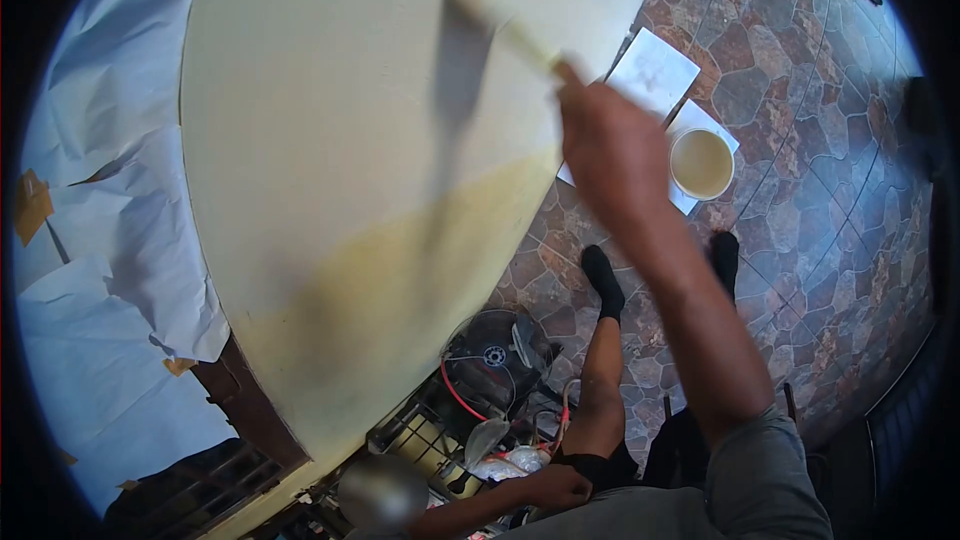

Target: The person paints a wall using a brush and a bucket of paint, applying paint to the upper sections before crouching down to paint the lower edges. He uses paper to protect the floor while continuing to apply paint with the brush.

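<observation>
My right hand (615,145) is closed round the handle of a paintbrush (530,48). The brush is smeared by motion, and its dark-looking head reaches up and left over the pale wall (320,70). A long shadow of it falls on that surface. Lower down, the wall has a yellower area (400,250). Low in the view, my left hand (560,485) lies by my thigh with its fingers curled, and I see nothing in it. A round tub of cream-coloured paint (700,164) stands on a white sheet on the floor, right of my right hand.
Crumpled white paper (120,210) covers the left side, with bits of brown tape. White sheets (655,70) lie along the wall's foot on the stone-patterned floor (780,180). A black fan (495,355) and a dark wire rack stand close to my leg. A blurred round shape (382,493) sits below.
</observation>
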Demonstrator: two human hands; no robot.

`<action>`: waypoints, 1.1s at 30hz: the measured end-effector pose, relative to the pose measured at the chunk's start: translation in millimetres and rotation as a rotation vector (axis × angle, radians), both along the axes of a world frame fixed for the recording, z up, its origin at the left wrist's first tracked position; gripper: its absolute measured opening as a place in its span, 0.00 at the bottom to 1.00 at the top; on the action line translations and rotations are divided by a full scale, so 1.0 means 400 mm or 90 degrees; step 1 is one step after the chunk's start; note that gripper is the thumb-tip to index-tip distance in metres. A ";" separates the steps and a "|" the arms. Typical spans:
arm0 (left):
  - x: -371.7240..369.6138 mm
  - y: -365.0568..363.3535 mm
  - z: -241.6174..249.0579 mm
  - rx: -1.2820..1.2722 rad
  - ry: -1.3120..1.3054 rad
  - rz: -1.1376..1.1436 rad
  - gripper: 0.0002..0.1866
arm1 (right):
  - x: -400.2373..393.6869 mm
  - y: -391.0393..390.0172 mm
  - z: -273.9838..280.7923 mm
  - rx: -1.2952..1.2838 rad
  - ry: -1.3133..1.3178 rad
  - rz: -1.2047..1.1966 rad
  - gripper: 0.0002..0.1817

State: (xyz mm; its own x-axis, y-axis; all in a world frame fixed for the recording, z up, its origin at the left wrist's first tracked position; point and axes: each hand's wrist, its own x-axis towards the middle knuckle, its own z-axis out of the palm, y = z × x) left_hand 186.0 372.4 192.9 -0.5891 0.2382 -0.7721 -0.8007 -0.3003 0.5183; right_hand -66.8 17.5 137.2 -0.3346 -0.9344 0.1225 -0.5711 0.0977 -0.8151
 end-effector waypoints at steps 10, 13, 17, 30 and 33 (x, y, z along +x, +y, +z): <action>0.085 0.125 -0.358 -0.601 -0.160 0.164 0.34 | 0.155 0.133 -0.067 0.015 0.004 0.441 0.25; 0.115 0.214 -0.492 -0.473 -0.314 0.248 0.49 | 0.030 0.000 -0.110 -0.054 0.024 0.287 0.18; 0.084 0.191 -0.516 -0.382 -0.386 0.177 0.57 | -0.106 -0.066 -0.126 -0.094 0.052 0.106 0.16; 0.081 0.166 -0.560 -0.315 -0.473 0.116 0.59 | 0.249 0.215 -0.121 0.094 -0.041 0.307 0.25; 0.076 0.182 -0.587 -0.328 -0.459 0.107 0.60 | 0.147 0.157 -0.160 0.080 0.034 0.370 0.24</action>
State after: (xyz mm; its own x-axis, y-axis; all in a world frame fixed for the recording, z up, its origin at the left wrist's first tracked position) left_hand 216.5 445.0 -42.0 0.0831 -0.2845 -0.9551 -0.9499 -0.3123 0.0104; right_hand -7.8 80.2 73.0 0.2393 -0.9709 0.0017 -0.5996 -0.1491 -0.7863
